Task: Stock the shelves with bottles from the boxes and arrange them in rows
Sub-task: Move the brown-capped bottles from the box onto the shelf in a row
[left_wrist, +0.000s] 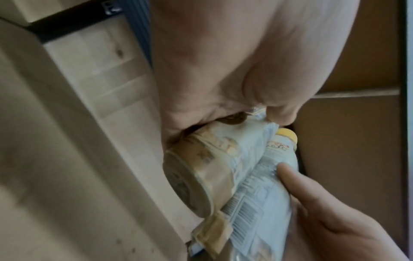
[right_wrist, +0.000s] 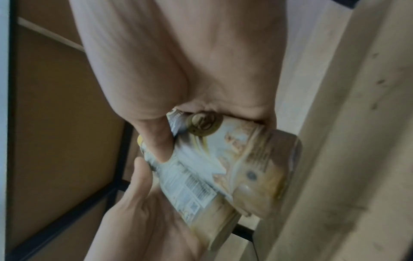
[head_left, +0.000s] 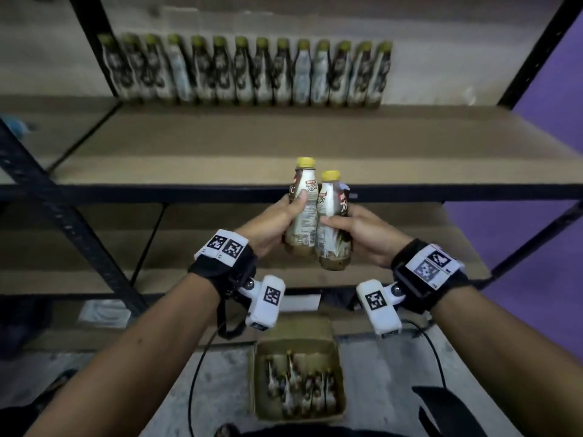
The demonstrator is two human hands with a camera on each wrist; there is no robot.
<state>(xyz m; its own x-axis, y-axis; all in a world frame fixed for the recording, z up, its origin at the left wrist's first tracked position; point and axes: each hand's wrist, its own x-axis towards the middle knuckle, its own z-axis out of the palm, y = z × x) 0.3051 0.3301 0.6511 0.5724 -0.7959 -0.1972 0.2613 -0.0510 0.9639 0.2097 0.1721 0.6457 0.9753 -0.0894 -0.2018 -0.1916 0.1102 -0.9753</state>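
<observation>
I hold two yellow-capped drink bottles upright, side by side and touching, in front of the shelf's black front rail [head_left: 157, 193]. My left hand [head_left: 274, 222] grips the left bottle [head_left: 303, 212] around its middle. My right hand [head_left: 362, 234] grips the right bottle [head_left: 332, 225], which sits slightly lower. In the left wrist view my left bottle [left_wrist: 201, 167] shows its base beside the right bottle [left_wrist: 257, 208]. The right wrist view shows my right bottle [right_wrist: 250, 159] against the left one [right_wrist: 190, 190]. A row of several matching bottles [head_left: 246, 70] stands along the back of the shelf board [head_left: 284, 143].
An open cardboard box [head_left: 262, 373] on the floor below my wrists holds several more bottles. Black uprights [head_left: 91, 52] frame the shelf at left and right. A lower shelf board [head_left: 189, 247] lies beneath my hands. A purple wall [head_left: 552, 89] is at the right.
</observation>
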